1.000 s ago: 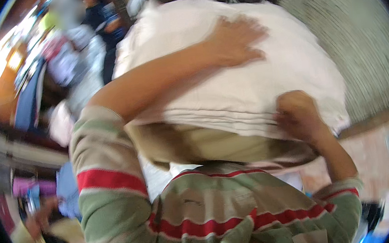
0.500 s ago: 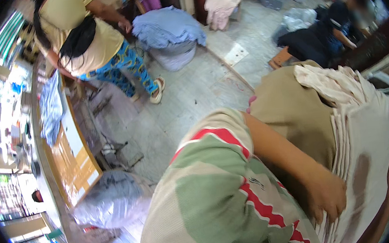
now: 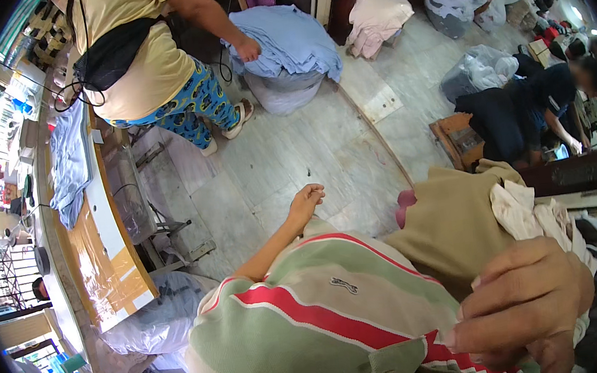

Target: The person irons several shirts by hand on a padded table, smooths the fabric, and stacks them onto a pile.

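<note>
My left hand [image 3: 306, 204] is stretched out over the tiled floor, its fingers loosely bent and nothing seen in it. Close to the camera at the lower right is my right hand [image 3: 529, 301], in front of my striped shirt. Its fingers are bent but apart, with no object visible among them; its palm is hidden. Beyond that hand lies a khaki cloth [image 3: 460, 218], with a crumpled cream cloth [image 3: 521, 217] beside it. My right hand covers most of the pale cloth stack. A small purple rounded item [image 3: 405, 207] shows at the khaki cloth's left edge.
A person in a yellow top [image 3: 137, 80] stands by a long worktable [image 3: 104, 255] at the left. A pile of blue garments [image 3: 284, 40] and a pinkish cloth pile [image 3: 377, 19] stand farther back. Another person in dark clothes [image 3: 535, 102] sits at the right near a wooden box [image 3: 458, 141].
My left hand has left the folded pale cloth and swung left over the floor. My right hand has come from the stack's far side toward the camera. The view has shifted.
</note>
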A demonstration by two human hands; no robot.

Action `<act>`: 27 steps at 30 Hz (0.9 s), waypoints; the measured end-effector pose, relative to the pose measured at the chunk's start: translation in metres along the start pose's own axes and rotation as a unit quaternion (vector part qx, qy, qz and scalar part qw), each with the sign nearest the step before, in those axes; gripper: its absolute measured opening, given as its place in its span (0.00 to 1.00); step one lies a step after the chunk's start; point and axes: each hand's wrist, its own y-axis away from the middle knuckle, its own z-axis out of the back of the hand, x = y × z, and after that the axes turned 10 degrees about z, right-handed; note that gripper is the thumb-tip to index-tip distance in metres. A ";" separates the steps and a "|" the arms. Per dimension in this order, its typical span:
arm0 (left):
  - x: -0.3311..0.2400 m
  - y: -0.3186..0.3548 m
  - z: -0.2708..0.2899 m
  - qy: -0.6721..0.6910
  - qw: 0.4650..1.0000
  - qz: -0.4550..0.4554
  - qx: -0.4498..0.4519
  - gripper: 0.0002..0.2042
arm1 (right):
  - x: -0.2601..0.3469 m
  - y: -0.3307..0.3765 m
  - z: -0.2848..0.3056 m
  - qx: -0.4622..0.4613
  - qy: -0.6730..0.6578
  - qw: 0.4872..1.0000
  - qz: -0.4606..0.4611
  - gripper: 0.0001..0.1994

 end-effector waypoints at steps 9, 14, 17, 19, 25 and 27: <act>-0.119 -0.133 0.097 -0.130 0.986 -0.071 -0.079 0.24 | -0.096 -0.141 -0.005 0.009 -0.062 0.995 -0.072 0.15; -0.137 -0.243 0.183 -0.331 0.881 0.115 -0.319 0.31 | -0.205 -0.185 0.019 0.124 0.008 0.977 0.174 0.12; -0.136 -0.251 0.243 -0.303 0.836 0.210 -0.406 0.30 | -0.285 -0.176 0.060 0.290 0.186 0.916 0.205 0.11; -0.106 -0.255 0.268 -0.363 0.843 0.120 -0.379 0.23 | -0.342 -0.157 0.097 0.342 0.134 0.929 0.030 0.14; -0.065 -0.284 0.176 -0.164 0.857 0.443 -0.206 0.09 | -0.616 0.007 0.155 0.149 -0.111 0.906 -0.379 0.14; -0.121 -0.317 0.109 -0.236 0.855 0.443 -0.133 0.09 | -0.656 0.034 0.185 0.156 -0.117 0.880 -0.433 0.14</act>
